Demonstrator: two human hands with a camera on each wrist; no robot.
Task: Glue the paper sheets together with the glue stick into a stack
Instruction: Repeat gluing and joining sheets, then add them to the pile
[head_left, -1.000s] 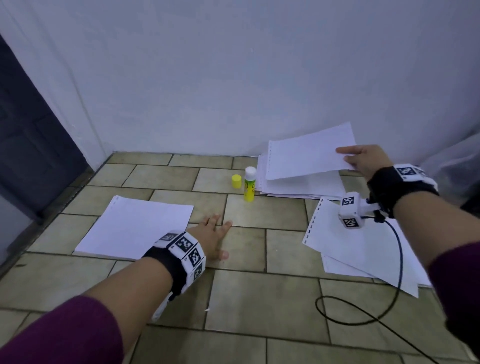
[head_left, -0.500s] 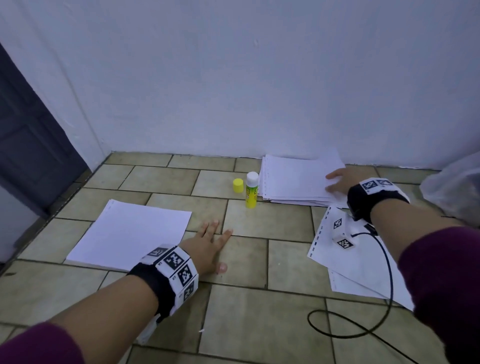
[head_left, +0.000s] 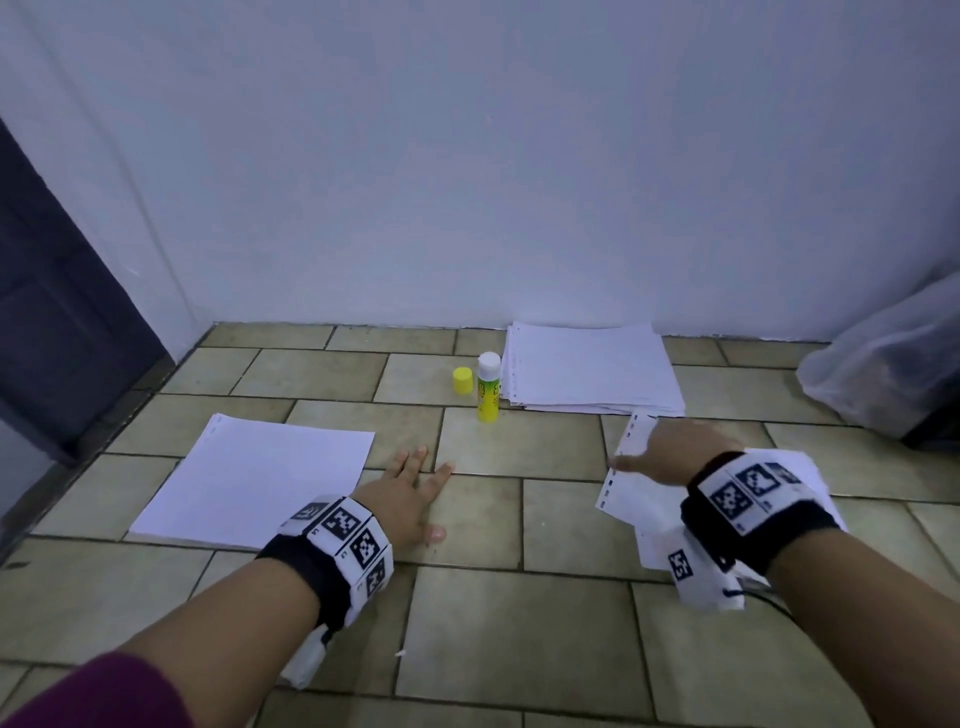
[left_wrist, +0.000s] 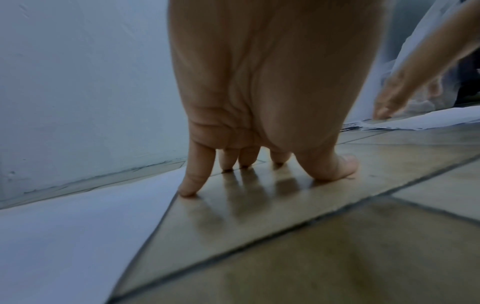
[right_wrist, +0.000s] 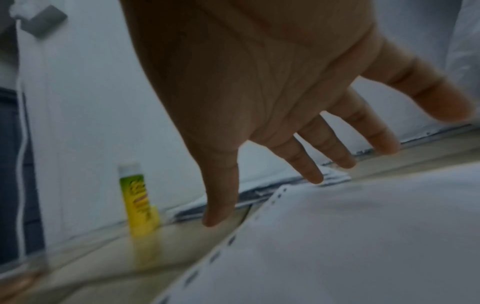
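Observation:
An uncapped yellow-green glue stick stands on the tiled floor, its yellow cap just left of it. A stack of white sheets lies by the wall. Another white sheet lies at the left. My left hand rests flat on the floor beside that sheet's right edge, the little finger at its edge. My right hand hovers with spread, straight fingers over loose perforated sheets at the right, holding nothing.
A white wall runs behind the papers. A dark door stands at the left. A clear plastic bag sits at the right by the wall. A black cable trails from my right wrist band.
My right hand laid the lifted sheet down on the stack by the wall, let go, and drew back toward me over the loose sheets. The left hand stayed put.

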